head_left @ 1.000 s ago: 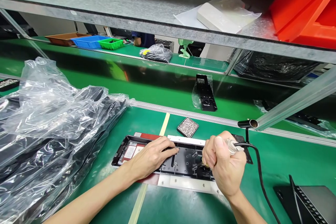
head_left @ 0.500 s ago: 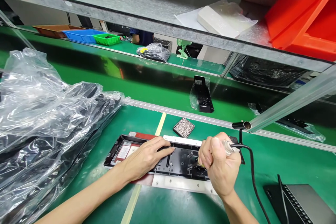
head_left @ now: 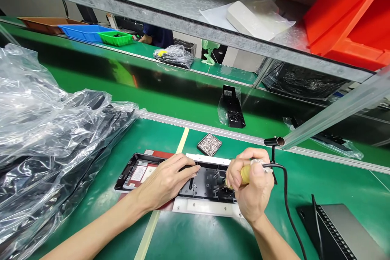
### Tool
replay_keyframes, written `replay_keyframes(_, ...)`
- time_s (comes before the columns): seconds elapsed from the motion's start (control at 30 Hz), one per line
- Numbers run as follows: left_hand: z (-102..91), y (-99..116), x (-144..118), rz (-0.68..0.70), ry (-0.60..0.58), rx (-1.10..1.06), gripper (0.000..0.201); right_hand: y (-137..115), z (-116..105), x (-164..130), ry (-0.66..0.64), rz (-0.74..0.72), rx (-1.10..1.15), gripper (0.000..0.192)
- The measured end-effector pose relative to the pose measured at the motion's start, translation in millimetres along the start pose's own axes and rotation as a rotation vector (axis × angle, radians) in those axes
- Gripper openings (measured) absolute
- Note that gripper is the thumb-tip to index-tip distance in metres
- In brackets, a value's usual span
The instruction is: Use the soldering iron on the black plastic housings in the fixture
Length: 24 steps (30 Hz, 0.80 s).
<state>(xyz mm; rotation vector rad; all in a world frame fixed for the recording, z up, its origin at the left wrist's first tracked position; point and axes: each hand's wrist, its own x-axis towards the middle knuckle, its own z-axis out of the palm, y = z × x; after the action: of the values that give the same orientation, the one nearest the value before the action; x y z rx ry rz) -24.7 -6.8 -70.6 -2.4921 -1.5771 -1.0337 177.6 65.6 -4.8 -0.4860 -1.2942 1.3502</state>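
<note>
Yellow-handled tool (head_left: 245,174) within curled right fingers (head_left: 235,175)

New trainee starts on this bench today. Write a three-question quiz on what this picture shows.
1. True or false: the left hand lies flat on the black panel.
2. What does the right hand hold?
A. a yellow-handled corded tool
B. a roll of tape
C. a red bin
3. Fill in: the small square tray of screws sits on the green mat, on the ____ side of the panel, away from the person.

Key
1. True.
2. A; the hand is closed around the handle, and the tip points down at the panel.
3. Far.
</note>
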Motion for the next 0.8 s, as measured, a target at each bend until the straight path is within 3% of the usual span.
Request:
replay_keyframes(0.37, -4.0, 7, 4, -0.059, 0.12, -0.104, 0.031, 3, -3, 0, -0.082, 0.009, -0.047, 0.029)
replay_keyframes(0.5, -7.4, 15, 19, -0.071, 0.172, -0.2, 0.031, -5, -2, 1, -0.058, -0.073, -0.157, 0.036)
replay_keyframes(0.6, -8.7, 25, 34, -0.107, 0.227, -0.315, 0.031, -10, -2, 3, -0.105, -0.02, -0.199, 0.035)
replay_keyframes(0.8, -8.0, 53, 67, -0.253, 0.248, -0.505, 0.024, -5, -3, 3, -0.173, 0.03, -0.015, 0.02)
